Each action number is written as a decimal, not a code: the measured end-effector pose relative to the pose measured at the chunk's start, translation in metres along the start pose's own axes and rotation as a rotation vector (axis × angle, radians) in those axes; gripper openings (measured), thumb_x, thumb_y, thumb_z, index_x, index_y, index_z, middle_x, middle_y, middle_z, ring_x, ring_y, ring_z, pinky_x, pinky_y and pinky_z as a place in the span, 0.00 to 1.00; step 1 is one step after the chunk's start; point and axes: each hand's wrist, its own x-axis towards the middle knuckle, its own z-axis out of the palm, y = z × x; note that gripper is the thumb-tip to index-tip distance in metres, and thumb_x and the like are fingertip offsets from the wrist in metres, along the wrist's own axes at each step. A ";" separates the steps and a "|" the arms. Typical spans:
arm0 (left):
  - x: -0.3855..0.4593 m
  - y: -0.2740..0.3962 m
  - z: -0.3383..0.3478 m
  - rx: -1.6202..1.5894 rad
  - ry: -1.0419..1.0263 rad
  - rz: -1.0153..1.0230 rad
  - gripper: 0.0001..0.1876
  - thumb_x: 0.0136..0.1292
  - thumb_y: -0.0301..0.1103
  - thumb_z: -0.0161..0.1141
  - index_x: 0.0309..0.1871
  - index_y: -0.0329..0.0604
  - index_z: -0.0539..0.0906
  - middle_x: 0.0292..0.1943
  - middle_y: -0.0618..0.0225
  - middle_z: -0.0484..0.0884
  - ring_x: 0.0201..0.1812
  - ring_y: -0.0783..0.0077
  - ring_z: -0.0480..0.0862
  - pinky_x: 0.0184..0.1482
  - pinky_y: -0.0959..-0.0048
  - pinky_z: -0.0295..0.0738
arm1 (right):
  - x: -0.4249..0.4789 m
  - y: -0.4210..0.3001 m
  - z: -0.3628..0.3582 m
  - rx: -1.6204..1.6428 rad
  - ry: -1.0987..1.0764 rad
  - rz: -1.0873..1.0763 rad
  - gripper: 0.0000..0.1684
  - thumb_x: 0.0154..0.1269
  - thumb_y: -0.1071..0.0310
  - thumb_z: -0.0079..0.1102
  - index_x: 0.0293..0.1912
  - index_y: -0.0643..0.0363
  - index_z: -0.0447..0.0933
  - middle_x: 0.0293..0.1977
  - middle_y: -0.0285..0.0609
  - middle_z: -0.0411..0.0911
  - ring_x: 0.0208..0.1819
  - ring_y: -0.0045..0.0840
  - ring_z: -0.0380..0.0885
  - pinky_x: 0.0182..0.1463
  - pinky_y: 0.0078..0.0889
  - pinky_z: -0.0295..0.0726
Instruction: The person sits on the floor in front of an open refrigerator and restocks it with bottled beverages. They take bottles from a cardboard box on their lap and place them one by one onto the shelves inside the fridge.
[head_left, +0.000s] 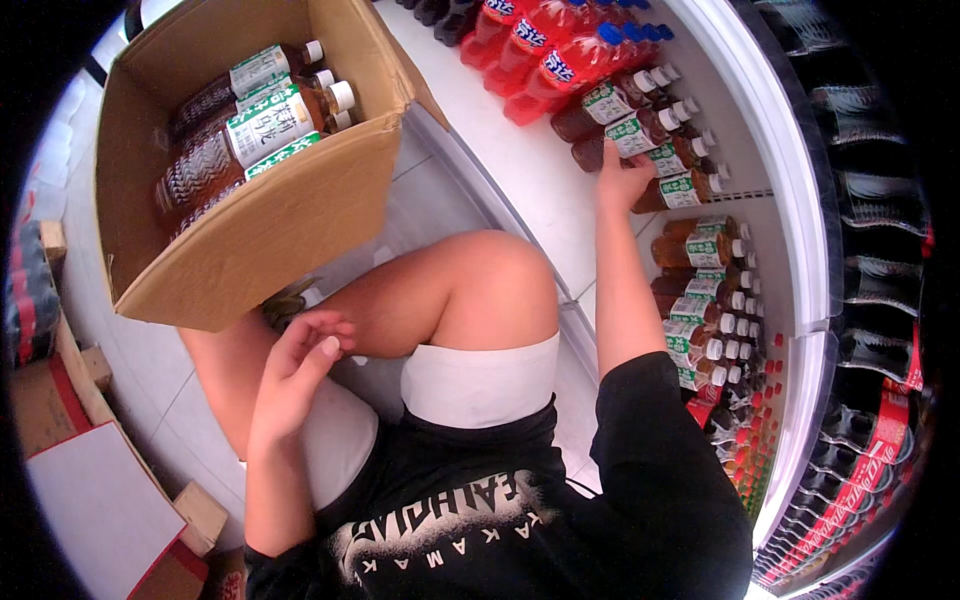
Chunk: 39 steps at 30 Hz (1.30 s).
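Note:
My right hand (624, 178) reaches to the lower shelf, with its fingers against a tea bottle (632, 133) that has a white cap and a green-and-white label. Whether the fingers grip this bottle or only touch it, I cannot tell. More tea bottles (681, 190) lie or lean beside it in rows. Over my lap, my left hand (304, 360) hangs with its fingers loosely curled and holds nothing. Beyond it stands an open cardboard box (277, 225), in which several large tea bottles (270, 133) with white caps lie.
Red soda bottles (559, 71) with blue caps stand farther along the white shelf (487, 112). Amber tea bottles (701, 247) and red-capped bottles fill the shelf nearer me. Dark cola bottles (874, 285) line an upper shelf at right. At left are wooden pallet blocks (201, 517) and cartons (52, 405).

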 end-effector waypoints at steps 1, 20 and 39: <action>0.001 0.000 0.001 -0.003 -0.008 -0.002 0.19 0.73 0.34 0.57 0.62 0.34 0.73 0.54 0.64 0.80 0.54 0.73 0.79 0.58 0.73 0.72 | 0.005 0.011 0.000 0.017 0.018 -0.009 0.42 0.56 0.55 0.78 0.55 0.74 0.64 0.51 0.58 0.73 0.53 0.44 0.75 0.60 0.42 0.73; -0.002 0.001 0.012 0.252 0.148 0.193 0.14 0.70 0.30 0.61 0.55 0.33 0.78 0.46 0.68 0.82 0.43 0.80 0.79 0.47 0.78 0.75 | -0.155 -0.177 -0.059 -0.006 -0.586 -1.024 0.19 0.51 0.72 0.71 0.44 0.59 0.77 0.41 0.47 0.74 0.43 0.43 0.76 0.47 0.40 0.77; -0.024 0.040 0.025 0.782 0.249 0.977 0.19 0.48 0.29 0.76 0.46 0.44 0.87 0.45 0.63 0.77 0.45 0.62 0.76 0.44 0.70 0.75 | -0.238 -0.254 -0.041 0.337 -1.009 -1.236 0.15 0.42 0.63 0.69 0.33 0.56 0.78 0.35 0.38 0.74 0.39 0.34 0.75 0.42 0.38 0.74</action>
